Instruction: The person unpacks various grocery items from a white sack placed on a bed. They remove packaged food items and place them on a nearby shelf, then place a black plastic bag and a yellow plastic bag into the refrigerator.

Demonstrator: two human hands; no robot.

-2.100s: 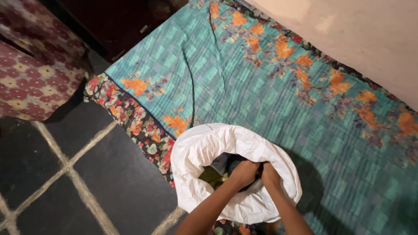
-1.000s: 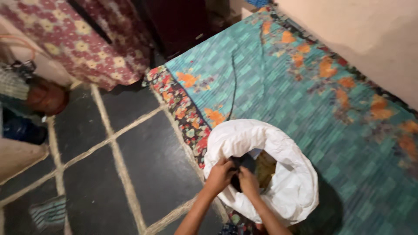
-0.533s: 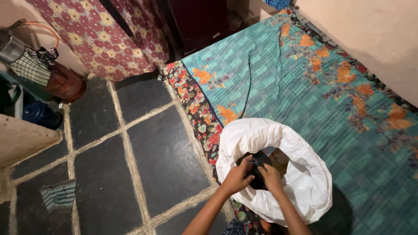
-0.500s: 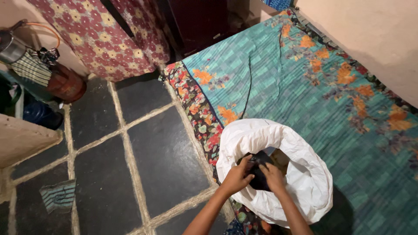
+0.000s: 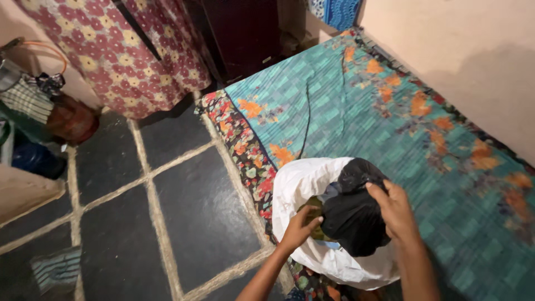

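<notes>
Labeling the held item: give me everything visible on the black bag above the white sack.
The black bag looks like thin, glossy plastic, crumpled and bulging, with a bunched top end pointing away from the person. It sits over the open mouth of the white sack, covering most of it. The right hand has a grip on its right side; the left hand touches its lower left edge. Its contents are hidden.

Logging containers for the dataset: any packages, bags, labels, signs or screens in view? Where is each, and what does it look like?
White sack: stands open on the teal floral quilt, crumpled, rim rolled down, left hand in its mouth.
Black plastic bag: bulging, glossy, over the sack's mouth, right hand on it.
Labels, signs, screens: none to be seen.
</notes>
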